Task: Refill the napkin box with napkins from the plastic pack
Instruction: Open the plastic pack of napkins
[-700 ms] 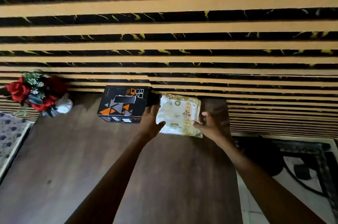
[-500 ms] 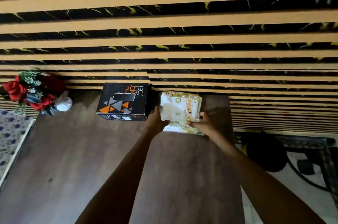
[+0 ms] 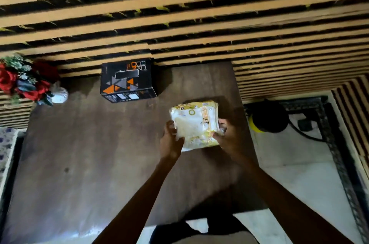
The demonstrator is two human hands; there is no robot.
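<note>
The plastic pack of napkins (image 3: 194, 122), white with yellow print, is held above the dark wooden table (image 3: 89, 154), right of centre. My left hand (image 3: 171, 140) grips its near left edge and my right hand (image 3: 229, 138) grips its near right corner. The napkin box (image 3: 127, 80), black with orange and grey triangles and a dark slot in its top, stands at the table's far edge against the wall, well to the left of the pack and apart from both hands.
A white vase of red flowers (image 3: 28, 82) stands at the table's far left. The striped tan and black wall (image 3: 179, 14) runs behind the table. On the floor to the right sits a round black and yellow object (image 3: 267, 116) with a cable.
Both hands closed on the pack and drew it away from beside the box, toward me and to the right. The camera view tilted downward.
</note>
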